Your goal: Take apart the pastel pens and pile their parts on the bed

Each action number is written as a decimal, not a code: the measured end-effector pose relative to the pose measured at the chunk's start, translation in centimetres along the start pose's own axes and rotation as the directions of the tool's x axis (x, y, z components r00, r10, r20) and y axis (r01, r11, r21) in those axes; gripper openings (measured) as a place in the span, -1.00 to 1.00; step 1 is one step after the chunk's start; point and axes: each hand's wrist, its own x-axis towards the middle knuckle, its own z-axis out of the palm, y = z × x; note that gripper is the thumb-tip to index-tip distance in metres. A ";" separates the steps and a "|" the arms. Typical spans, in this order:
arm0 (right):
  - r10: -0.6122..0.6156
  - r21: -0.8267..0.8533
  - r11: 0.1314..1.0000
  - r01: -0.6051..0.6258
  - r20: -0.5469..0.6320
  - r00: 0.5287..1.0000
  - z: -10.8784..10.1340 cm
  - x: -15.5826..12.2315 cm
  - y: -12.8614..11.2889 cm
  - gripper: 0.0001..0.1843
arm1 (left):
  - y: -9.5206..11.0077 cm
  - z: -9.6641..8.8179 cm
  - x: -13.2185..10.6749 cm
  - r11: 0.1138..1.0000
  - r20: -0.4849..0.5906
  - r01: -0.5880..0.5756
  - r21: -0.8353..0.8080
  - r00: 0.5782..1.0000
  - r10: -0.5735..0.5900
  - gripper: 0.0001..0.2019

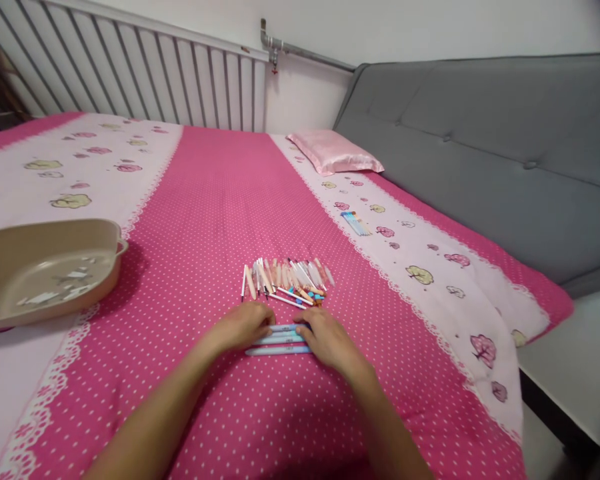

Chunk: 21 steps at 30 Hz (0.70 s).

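Three light blue pens (279,339) lie side by side on the pink dotted bedspread (220,220). My left hand (244,325) curls over their left ends and my right hand (327,340) curls over their right ends, both gripping the row. Just beyond my hands lies a heap of several pens (286,279), mostly orange and white. A second small bunch of blue pens (356,223) rests farther off to the right on the pale flowered strip.
A beige plastic basin (45,267) with scraps inside sits at the left. A pink pillow (334,152) lies at the bed's far end. A grey padded sofa back (485,147) runs along the right, a radiator (145,73) behind.
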 end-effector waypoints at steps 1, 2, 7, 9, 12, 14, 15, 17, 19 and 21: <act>-0.035 -0.003 0.999 0.035 0.011 0.999 0.2 0.0 -0.2 -0.76 | 0.0 0.0 0.1 1.000 -0.026 -0.018 0.019 0.999 0.019 -0.84; -0.061 -0.003 0.998 0.061 0.017 0.998 0.3 0.0 -0.3 -0.76 | -0.1 0.0 0.1 0.999 -0.061 -0.038 0.030 0.997 0.040 -0.84; -0.123 0.058 0.990 0.125 -0.028 0.992 0.2 0.4 -0.6 -0.74 | -0.2 -0.2 0.4 0.980 -0.247 -0.194 -0.039 0.952 0.178 -0.82; -0.116 0.097 0.988 0.121 -0.056 0.992 -0.1 0.4 -0.6 -0.71 | -0.3 -0.4 0.4 0.964 -0.299 -0.257 -0.070 0.927 0.225 -0.82; -0.104 0.173 0.978 0.117 -0.084 0.991 -0.6 0.3 -0.6 -0.70 | -0.3 -1.0 0.2 0.943 -0.367 -0.303 -0.136 0.900 0.236 -0.81; -0.113 0.222 0.966 0.132 -0.094 0.989 -1.0 0.3 -0.6 -0.71 | -0.2 -1.4 0.0 0.935 -0.391 -0.302 -0.188 0.896 0.210 -0.80; -0.118 0.240 0.961 0.138 -0.097 0.988 -1.2 0.3 -0.6 -0.71 | -0.1 -1.6 0.0 0.933 -0.393 -0.293 -0.209 0.899 0.194 -0.79; -0.120 0.252 0.957 0.144 -0.110 0.987 -1.4 0.2 -0.7 -0.72 | 0.2 -1.8 -0.2 0.930 -0.376 -0.282 -0.234 0.909 0.181 -0.77; -0.132 0.244 0.957 0.159 -0.125 0.983 -1.6 0.2 -0.9 -0.71 | 0.4 -2.0 -0.3 0.931 -0.350 -0.276 -0.240 0.919 0.182 -0.74; -0.151 0.226 0.957 0.179 -0.138 0.979 -1.7 0.1 -1.0 -0.70 | 0.6 -2.0 -0.3 0.938 -0.321 -0.263 -0.224 0.929 0.183 -0.71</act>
